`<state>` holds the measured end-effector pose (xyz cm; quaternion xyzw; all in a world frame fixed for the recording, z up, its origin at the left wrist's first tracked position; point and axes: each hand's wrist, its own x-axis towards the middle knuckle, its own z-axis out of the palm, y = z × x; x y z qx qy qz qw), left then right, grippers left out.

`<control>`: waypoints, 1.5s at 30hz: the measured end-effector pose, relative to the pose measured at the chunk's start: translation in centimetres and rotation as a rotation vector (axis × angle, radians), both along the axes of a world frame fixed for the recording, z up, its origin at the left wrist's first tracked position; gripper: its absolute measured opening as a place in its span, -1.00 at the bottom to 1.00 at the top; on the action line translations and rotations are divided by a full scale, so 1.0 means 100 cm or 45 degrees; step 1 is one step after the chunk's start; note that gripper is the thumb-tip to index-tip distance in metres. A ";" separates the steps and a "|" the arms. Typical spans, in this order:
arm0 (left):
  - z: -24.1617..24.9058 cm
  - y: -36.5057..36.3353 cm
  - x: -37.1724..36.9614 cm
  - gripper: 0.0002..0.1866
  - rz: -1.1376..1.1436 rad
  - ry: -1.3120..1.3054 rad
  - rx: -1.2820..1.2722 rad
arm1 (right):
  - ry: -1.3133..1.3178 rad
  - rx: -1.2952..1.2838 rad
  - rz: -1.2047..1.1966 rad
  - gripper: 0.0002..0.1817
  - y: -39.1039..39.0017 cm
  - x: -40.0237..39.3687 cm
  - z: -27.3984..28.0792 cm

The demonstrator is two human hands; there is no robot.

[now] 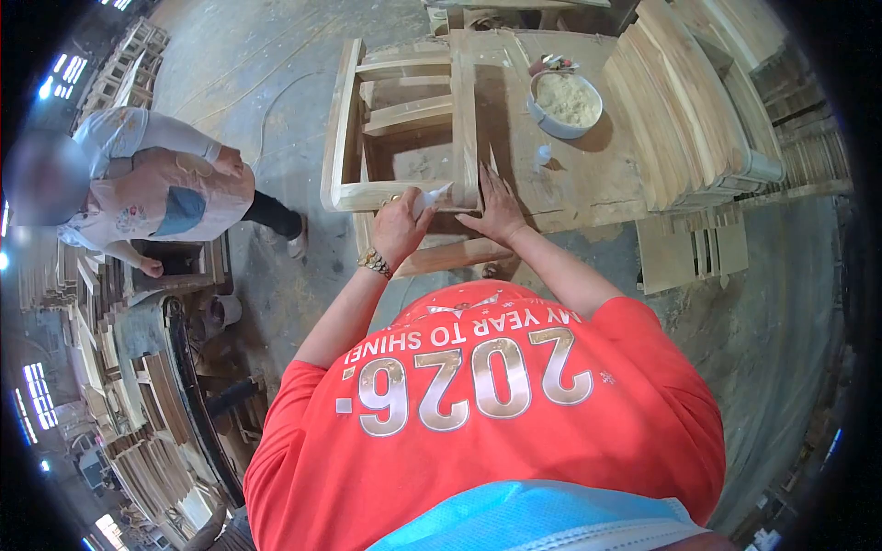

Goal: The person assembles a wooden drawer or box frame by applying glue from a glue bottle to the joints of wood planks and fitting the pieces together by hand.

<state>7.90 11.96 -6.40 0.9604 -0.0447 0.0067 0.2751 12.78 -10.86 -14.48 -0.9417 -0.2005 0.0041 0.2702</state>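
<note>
A pale wooden frame (464, 119) with several crossbars stands on the worktable in front of me. My left hand (401, 230), with a watch at the wrist, is closed around a small white squeeze bottle (434, 196). Its pointed tip lies along the frame's near rail (367, 195), close to the right corner post. Much of the bottle is hidden in my fingers. My right hand (499, 213) lies against the right side of that corner, fingers stretched out and holding nothing.
On the worktable (588, 197) stand a white bowl of pale, crumbly material (566, 103) and a small white object (544, 154). Stacked wooden panels (680, 101) rise at the right. A person in an apron (156, 193) is at the left, near more wooden parts (152, 413).
</note>
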 end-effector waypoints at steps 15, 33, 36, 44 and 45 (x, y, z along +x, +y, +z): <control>0.000 0.004 -0.002 -0.58 0.026 0.010 -0.029 | -0.005 0.051 0.014 0.30 0.001 -0.001 -0.005; -0.024 0.021 -0.035 -0.57 -0.049 -0.004 -0.057 | 0.042 0.026 -0.026 0.34 0.006 -0.011 0.009; -0.045 0.022 -0.030 -0.57 -0.094 -0.045 -0.082 | 0.061 0.007 -0.034 0.35 0.006 -0.007 0.006; -0.054 0.025 -0.024 -0.56 -0.170 -0.066 -0.062 | 0.003 0.015 -0.019 0.33 0.006 -0.003 0.007; -0.053 0.026 -0.025 -0.57 -0.187 -0.132 -0.095 | -0.009 0.021 -0.020 0.33 0.006 -0.002 0.006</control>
